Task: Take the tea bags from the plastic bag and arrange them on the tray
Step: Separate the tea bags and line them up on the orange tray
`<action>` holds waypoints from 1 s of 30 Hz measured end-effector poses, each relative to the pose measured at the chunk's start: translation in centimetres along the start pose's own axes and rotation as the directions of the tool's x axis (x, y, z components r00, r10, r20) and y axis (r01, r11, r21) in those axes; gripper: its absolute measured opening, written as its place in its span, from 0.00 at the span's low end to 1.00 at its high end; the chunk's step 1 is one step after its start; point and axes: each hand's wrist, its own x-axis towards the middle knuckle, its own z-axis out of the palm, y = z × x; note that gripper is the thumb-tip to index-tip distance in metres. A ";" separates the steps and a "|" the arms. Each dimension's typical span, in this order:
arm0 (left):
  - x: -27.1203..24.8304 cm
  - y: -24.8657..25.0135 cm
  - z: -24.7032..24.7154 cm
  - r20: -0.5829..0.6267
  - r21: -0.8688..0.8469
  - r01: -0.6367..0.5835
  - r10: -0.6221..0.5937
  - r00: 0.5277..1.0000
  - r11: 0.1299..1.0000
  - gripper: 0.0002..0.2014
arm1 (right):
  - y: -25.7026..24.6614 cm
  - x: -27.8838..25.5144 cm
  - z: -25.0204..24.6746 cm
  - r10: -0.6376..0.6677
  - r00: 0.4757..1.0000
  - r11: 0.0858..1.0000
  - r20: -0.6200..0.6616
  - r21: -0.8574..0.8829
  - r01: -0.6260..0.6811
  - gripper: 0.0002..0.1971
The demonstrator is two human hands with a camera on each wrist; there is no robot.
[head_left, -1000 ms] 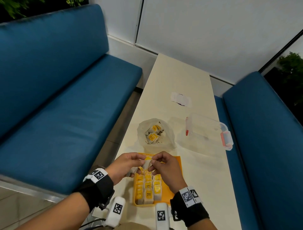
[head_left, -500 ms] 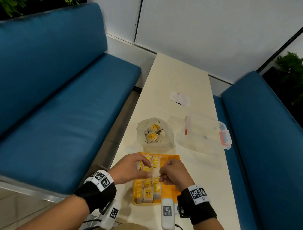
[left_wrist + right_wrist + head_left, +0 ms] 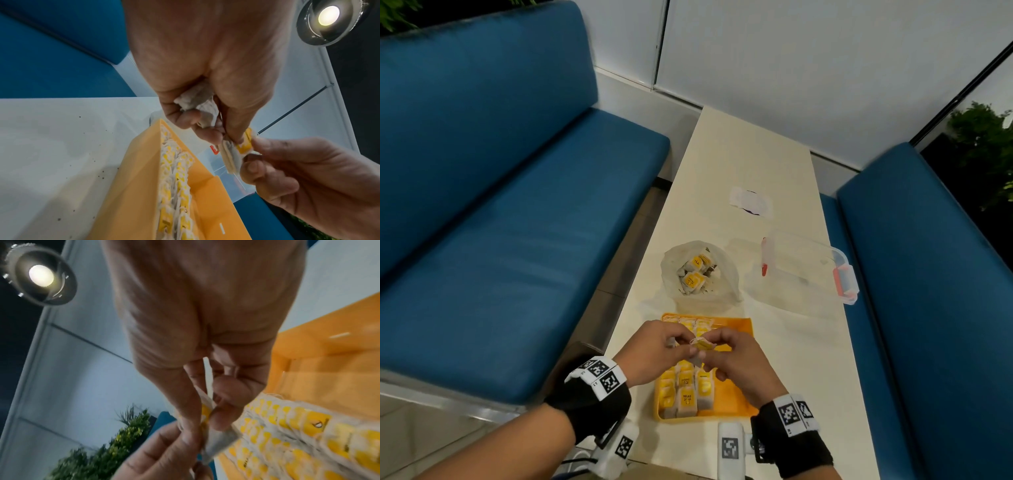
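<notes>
Both hands meet above the orange tray (image 3: pixel 736 394) and pinch one white tea bag with a yellow tag (image 3: pixel 701 343) between them. My left hand (image 3: pixel 671 346) also keeps crumpled white tea bags (image 3: pixel 197 100) tucked in its curled fingers while its fingertips pinch the shared tea bag (image 3: pixel 236 151). My right hand (image 3: pixel 722 349) pinches that tea bag (image 3: pixel 207 404) from the other side. Rows of yellow-tagged tea bags (image 3: pixel 686 394) fill the tray's left half. The clear plastic bag (image 3: pixel 700 274) lies just beyond the tray with a few tea bags inside.
A clear lidded container (image 3: pixel 808 267) with red clips sits right of the bag. A small white wrapper (image 3: pixel 750 202) lies farther up the narrow cream table (image 3: pixel 743 150). Blue bench seats (image 3: pixel 500 219) flank the table on both sides.
The hands dipped toward the tray's middle half a second ago, then rose and came together again, now holding a tea bag between them above the rows.
</notes>
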 end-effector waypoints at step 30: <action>-1.9 -2.9 -0.2 -0.109 -0.096 0.266 -0.276 0.955 0.959 0.16 | 8.2 2.4 0.8 0.214 0.977 0.655 0.008 -0.743 -0.137 0.20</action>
